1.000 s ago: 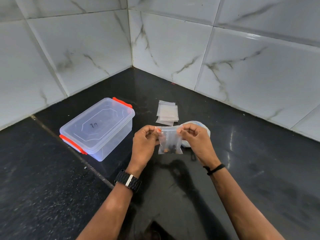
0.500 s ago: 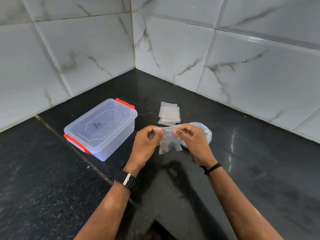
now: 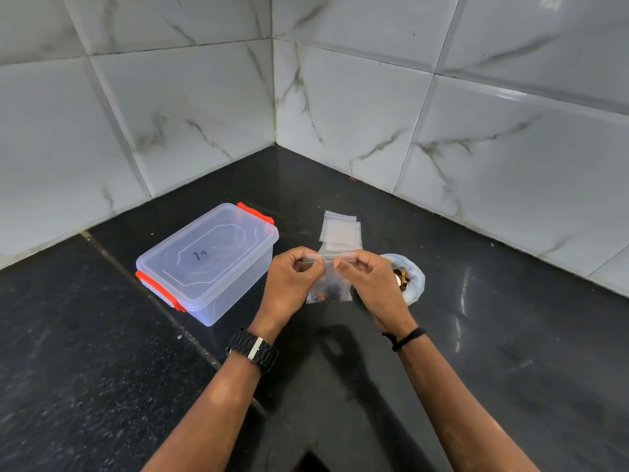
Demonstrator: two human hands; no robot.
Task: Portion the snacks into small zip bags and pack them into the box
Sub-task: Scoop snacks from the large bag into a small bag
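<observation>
Clear zip bag point(image 3: 329, 284) hangs upright, seal edge up; left hand point(image 3: 292, 284), right hand point(image 3: 369, 284) pinch seal.

1. A home kitchen corner, most likely, though only the corner shows.
2. A polished black stone countertop point(image 3: 510, 335) meets two walls of glossy white marble-look tiles point(image 3: 190, 124).
3. A clear plastic food box point(image 3: 207, 260) with orange clips and small zip bags point(image 3: 340, 231) sit on it.

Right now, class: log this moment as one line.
stage: sealing | left hand and right hand: pinch zip bag top | box: lid on | spare bags: behind
</observation>
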